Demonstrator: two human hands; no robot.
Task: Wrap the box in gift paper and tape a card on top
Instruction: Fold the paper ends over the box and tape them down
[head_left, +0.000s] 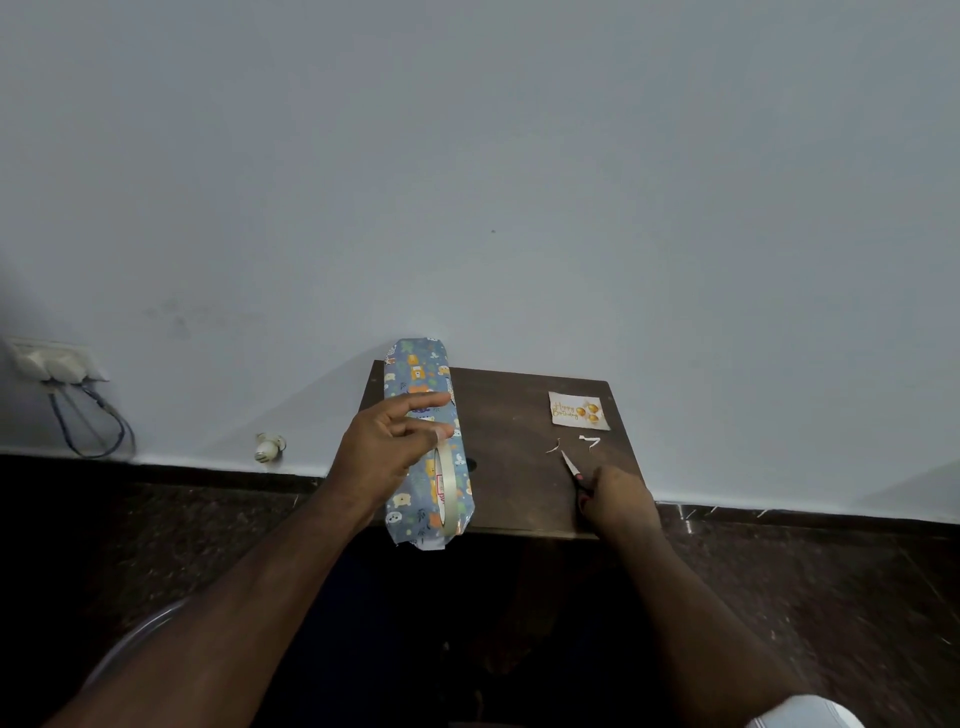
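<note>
Against a pale wall (519, 182), a small dark wooden table (519, 499) is standing on a dark speckled floor (831, 597). Along the table's nine o'clock side, the long box (421, 395) is lying already wrapped in blue gift paper with little animal prints, its length running from six to twelve o'clock and its near end overhanging the table edge. The person's left hand (384, 449) is hovering over the middle of the box, forefinger stretched toward three o'clock, while the thumb and other fingers are gripping a roll of clear tape (445, 491) standing on edge above the paper. At the table's five o'clock corner, the right hand (618, 499) is closing around the handles of a pair of scissors (574, 470), blades pointing toward eleven o'clock. Up at two o'clock, a birthday card (577, 410) is lying flat, well apart from the box. Between the card and the scissor tips, small white paper scraps (589, 441) are lying on the wood.
</note>
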